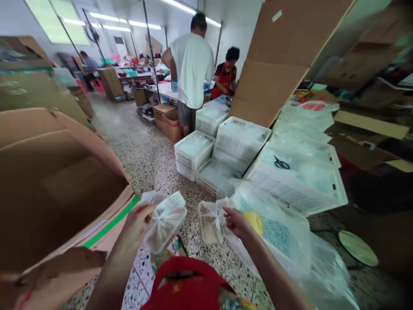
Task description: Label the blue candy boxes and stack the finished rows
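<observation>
A speckled floor (138, 146) ran back through a bright workroom to a bench (168, 90), near which a person in a white T-shirt (192, 64) stood with their back turned. Close in, the left hand (140, 217) had its fingertips drawn together at the gathered neck of a bagged tub (169, 228), which lay just right of those fingers, its long side slanting from near left to far right, a printed label (174, 201) at its far end. A second bagged tub (208, 224) was between the two hands, clearly nearer the right hand (238, 223), its long axis running mostly away from the body. That hand was half curled, fingertips aimed left at the bunched film; whether they pinched it could not be told. Farther right, clear plastic sheeting (322, 262) cradled small blue pieces (277, 239) and a yellow cup (254, 221). Beyond stood white crates (229, 155), with black scissors (282, 163) on one; left of the left hand, a large open carton (64, 189) gaped.
</observation>
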`<move>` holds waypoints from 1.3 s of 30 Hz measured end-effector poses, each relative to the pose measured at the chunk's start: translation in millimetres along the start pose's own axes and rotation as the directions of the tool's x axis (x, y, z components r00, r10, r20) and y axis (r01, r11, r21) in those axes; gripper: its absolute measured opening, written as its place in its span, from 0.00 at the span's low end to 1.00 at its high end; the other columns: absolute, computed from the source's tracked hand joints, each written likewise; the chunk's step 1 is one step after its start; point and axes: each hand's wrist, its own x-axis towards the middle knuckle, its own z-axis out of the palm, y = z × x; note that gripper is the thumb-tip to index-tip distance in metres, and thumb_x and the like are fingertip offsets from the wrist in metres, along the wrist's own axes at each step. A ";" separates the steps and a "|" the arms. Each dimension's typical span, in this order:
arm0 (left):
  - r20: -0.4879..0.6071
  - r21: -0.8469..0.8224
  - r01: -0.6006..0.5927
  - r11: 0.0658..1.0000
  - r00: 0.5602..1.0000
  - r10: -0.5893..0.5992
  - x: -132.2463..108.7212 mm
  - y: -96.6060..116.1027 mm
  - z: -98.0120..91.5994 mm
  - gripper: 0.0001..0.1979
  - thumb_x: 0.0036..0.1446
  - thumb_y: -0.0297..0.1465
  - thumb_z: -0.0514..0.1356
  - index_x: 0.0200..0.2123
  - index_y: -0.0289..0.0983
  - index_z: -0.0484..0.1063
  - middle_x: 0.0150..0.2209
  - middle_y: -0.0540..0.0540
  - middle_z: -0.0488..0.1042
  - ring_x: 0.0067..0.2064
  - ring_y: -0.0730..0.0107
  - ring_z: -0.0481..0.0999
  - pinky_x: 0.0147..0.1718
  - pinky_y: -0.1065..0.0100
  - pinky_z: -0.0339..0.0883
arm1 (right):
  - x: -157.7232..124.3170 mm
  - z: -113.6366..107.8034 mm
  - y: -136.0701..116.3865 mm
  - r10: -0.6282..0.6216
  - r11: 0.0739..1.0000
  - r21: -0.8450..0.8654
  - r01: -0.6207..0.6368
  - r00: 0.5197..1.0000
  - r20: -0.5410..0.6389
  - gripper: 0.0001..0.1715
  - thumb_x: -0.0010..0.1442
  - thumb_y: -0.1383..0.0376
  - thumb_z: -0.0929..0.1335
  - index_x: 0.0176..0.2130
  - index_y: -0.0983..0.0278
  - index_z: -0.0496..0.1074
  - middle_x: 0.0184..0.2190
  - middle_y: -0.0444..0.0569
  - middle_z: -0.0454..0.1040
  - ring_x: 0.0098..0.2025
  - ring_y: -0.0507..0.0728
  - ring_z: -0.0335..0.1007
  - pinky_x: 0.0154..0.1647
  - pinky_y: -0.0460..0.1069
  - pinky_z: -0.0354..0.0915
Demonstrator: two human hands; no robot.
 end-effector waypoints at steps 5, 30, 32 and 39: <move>0.101 -0.086 0.045 0.995 0.994 -0.036 173.0 29.4 11.1 0.11 0.39 0.34 0.65 0.17 0.35 0.66 0.19 0.53 0.60 0.22 0.77 0.58 0.20 0.74 0.52 | 132.0 91.6 -86.6 -0.035 0.999 -0.023 0.035 0.999 0.015 0.18 0.42 0.67 0.72 0.25 0.63 0.57 0.15 0.34 0.59 0.12 0.41 0.42 0.12 0.39 0.39; -0.072 -0.112 0.127 0.986 0.988 -0.136 887.6 157.2 -77.8 0.08 0.37 0.28 0.57 0.15 0.36 0.59 0.16 0.56 0.54 0.20 0.79 0.51 0.19 0.73 0.44 | 655.6 543.8 -352.3 0.111 0.983 -0.156 -0.093 0.988 0.112 0.18 0.44 0.64 0.74 0.25 0.64 0.60 0.16 0.37 0.61 0.12 0.40 0.43 0.11 0.39 0.40; -0.068 -0.088 0.154 0.984 0.985 -0.160 938.7 162.4 -104.2 0.09 0.37 0.29 0.57 0.14 0.36 0.58 0.15 0.56 0.53 0.19 0.79 0.51 0.19 0.73 0.42 | 690.6 591.3 -359.2 0.124 0.983 -0.143 -0.111 0.989 0.083 0.18 0.44 0.64 0.74 0.25 0.64 0.59 0.16 0.37 0.61 0.12 0.40 0.44 0.11 0.38 0.41; -0.051 -0.061 0.226 0.972 0.972 -0.229 1134.8 201.2 -196.4 0.11 0.36 0.32 0.60 0.14 0.36 0.59 0.16 0.56 0.57 0.20 0.79 0.53 0.20 0.75 0.48 | 811.5 762.0 -396.9 0.167 0.983 -0.076 -0.165 0.986 0.020 0.17 0.48 0.64 0.71 0.24 0.63 0.57 0.14 0.35 0.58 0.11 0.41 0.44 0.11 0.37 0.39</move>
